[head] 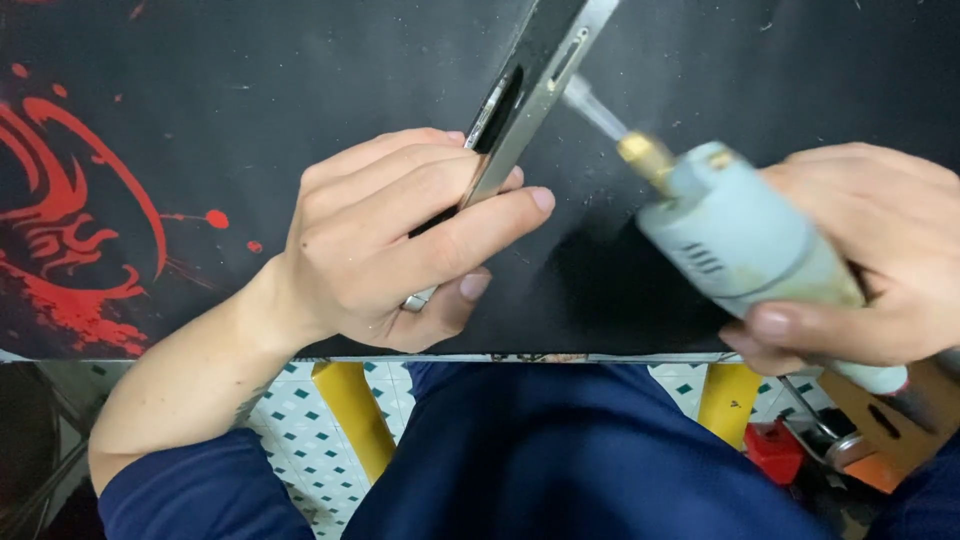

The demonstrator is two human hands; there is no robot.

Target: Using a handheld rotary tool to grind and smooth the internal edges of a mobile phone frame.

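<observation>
Head view: left hand (400, 245) wraps closed around a phone frame (525, 95), held on edge and tilted over the black mat (250, 90), centre of scene. Right hand (870, 260) grips a grey rotary tool (740, 240) firmly at right, its blurred bit (592, 107) touching or just beside the frame's side rail. Best to brace the frame steady, keep light pressure and keep the thumb (500, 215) away from the bit. Yellow legs (352, 415) and tiled floor sit near, below the mat's edge.
</observation>
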